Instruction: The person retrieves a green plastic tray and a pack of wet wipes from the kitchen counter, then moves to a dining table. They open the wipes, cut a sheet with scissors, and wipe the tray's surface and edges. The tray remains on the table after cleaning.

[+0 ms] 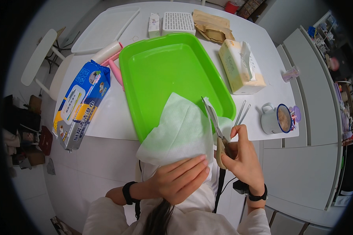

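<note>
A thin white wipe sheet [179,132] hangs over the near edge of a green plastic tray [153,70], and the green shows through it. My left hand [181,177] grips the sheet's lower edge, the thumb hidden behind it. In my right hand [242,155] is a pair of scissors [220,138] with beige handles. Their blades point up and away, along the right side of the sheet. To the right of the blades is a strip of the same white material [225,126]; whether it is fully separate I cannot tell.
Left of the tray lie a wet-wipes pack [82,102] and a lint roller [108,54]. Beyond are a white tray [106,29], a slotted white box [179,23], a small carton [154,25] and a brown paper bag [213,26]. Tissues [241,67], metal tweezers [242,113] and an enamel mug [275,117] stand right.
</note>
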### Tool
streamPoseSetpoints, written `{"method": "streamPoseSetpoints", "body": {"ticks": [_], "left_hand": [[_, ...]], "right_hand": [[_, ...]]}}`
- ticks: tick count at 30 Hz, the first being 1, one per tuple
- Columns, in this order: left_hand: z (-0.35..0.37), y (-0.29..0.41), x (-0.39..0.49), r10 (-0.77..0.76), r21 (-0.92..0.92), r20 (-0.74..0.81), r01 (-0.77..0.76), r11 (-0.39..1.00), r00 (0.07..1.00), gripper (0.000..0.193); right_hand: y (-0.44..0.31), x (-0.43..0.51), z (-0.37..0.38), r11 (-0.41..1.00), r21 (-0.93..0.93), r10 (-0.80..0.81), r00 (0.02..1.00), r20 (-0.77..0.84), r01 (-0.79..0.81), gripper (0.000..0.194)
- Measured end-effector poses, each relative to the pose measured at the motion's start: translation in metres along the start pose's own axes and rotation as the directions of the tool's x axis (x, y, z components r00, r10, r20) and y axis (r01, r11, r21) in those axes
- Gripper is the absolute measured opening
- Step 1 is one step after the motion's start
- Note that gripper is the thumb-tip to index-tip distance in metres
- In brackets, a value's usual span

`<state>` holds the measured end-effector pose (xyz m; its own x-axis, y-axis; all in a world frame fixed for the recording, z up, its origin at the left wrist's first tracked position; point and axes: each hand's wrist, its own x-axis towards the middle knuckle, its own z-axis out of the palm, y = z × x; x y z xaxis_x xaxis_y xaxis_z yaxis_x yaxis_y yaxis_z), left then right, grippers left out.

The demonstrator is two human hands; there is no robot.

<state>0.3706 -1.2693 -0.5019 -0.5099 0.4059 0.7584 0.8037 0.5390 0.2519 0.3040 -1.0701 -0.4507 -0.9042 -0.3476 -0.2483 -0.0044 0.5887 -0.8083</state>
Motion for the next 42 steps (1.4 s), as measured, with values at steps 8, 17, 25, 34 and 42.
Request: {"method": "streamPoseSetpoints", "body": {"ticks": [8,17,25,34,42], "left_hand": [[0.006,0.001,-0.003,0.021,0.040,-0.003,-0.021,0.999,1.000,0.016],[-0.004,0.002,0.007,-0.045,-0.123,0.094,0.057,0.991,0.994,0.029],[-0.079,-0.053,0.028,-0.501,0.083,0.189,0.495,0.865,0.844,0.055],[-0.067,-0.127,0.058,-0.323,-0.503,0.474,0.553,0.664,0.819,0.069],[-0.045,-0.150,0.050,-0.326,-0.754,0.399,0.509,0.415,0.857,0.036]], "right_hand": [[0.002,0.001,-0.004,0.999,-0.046,0.021,0.999,0.040,-0.019,0.046],[-0.015,0.003,-0.022,0.958,-0.265,-0.077,0.989,0.126,0.109,0.044],[0.001,0.025,-0.035,0.965,0.258,-0.079,0.897,0.434,-0.040,0.041],[0.019,0.044,-0.028,0.620,0.752,-0.392,0.743,0.543,-0.223,0.047],[0.024,0.049,-0.018,0.423,0.857,-0.510,0.704,0.494,-0.295,0.049]]}}
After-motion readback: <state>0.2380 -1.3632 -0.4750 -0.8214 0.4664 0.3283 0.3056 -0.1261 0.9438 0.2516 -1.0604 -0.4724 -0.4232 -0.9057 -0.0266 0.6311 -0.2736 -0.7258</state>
